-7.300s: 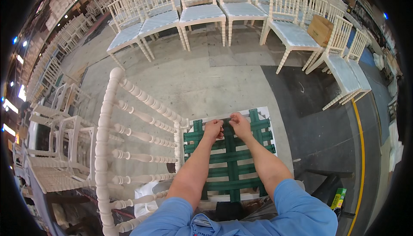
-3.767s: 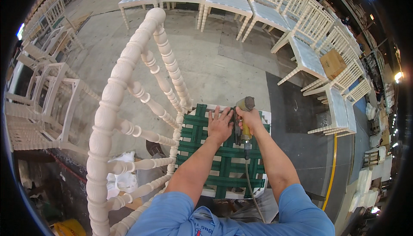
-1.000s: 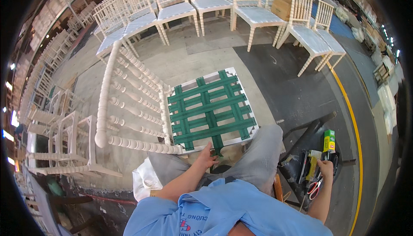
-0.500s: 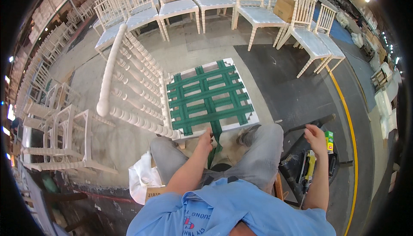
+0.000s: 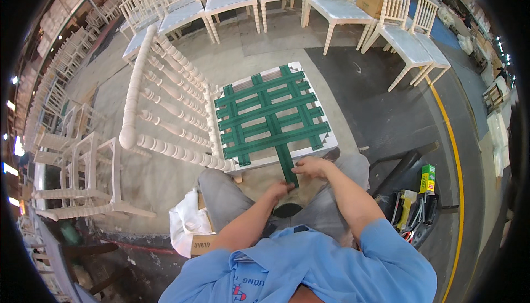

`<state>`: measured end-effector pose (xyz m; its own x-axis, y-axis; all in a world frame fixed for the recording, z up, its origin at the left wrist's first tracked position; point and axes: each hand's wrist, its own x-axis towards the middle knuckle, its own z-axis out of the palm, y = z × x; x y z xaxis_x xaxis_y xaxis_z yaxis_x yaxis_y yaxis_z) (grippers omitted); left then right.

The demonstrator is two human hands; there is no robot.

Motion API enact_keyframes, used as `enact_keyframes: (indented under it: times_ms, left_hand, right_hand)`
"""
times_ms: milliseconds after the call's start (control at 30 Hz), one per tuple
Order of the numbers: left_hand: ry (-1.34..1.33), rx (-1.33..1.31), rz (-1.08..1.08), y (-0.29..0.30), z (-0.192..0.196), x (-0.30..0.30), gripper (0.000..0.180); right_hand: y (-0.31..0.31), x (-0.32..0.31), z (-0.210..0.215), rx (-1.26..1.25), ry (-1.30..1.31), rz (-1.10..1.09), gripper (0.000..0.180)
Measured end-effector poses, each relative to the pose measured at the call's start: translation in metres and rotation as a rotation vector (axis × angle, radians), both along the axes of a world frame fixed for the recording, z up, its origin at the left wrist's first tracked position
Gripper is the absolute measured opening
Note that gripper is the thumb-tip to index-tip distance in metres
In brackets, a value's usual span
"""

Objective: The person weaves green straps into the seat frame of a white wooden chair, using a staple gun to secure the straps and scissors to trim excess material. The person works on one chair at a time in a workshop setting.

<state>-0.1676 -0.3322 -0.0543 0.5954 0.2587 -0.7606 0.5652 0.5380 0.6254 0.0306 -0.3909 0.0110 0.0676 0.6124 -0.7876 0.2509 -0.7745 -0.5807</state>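
Both my left hand (image 5: 280, 190) and right hand (image 5: 311, 166) pinch the loose green webbing strap (image 5: 286, 165) hanging off the white wooden chair seat frame's (image 5: 309, 149) near edge; uneven pull could skew or slacken the weave.

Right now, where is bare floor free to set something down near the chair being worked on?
Bare concrete lies beyond the green-webbed seat, before the row of white chairs, and on the dark floor to its right. Crowded: the tool tray by the right hand, and the stacked frames left.
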Motion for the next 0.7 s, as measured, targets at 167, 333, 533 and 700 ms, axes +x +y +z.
enact_keyframes:
  times_ms: [167, 333, 533, 700]
  left_hand:
    - [0.219, 0.323, -0.498, -0.022, -0.012, -0.027, 0.038]
    - [0.393, 0.439, -0.353, -0.009, -0.030, -0.034, 0.034]
    - [0.049, -0.531, 0.524, 0.024, -0.031, -0.007, 0.042]
    - [-0.239, -1.044, 0.753, 0.050, -0.062, 0.015, 0.044]
  right_hand:
    - [0.025, -0.023, -0.031, -0.062, 0.164, -0.016, 0.043]
    - [0.050, -0.039, -0.077, -0.039, -0.111, 0.259, 0.042]
    - [0.040, -0.034, -0.164, -0.011, -0.488, 0.497, 0.049]
    - [0.058, -0.041, -0.164, -0.145, -0.514, 0.395, 0.049]
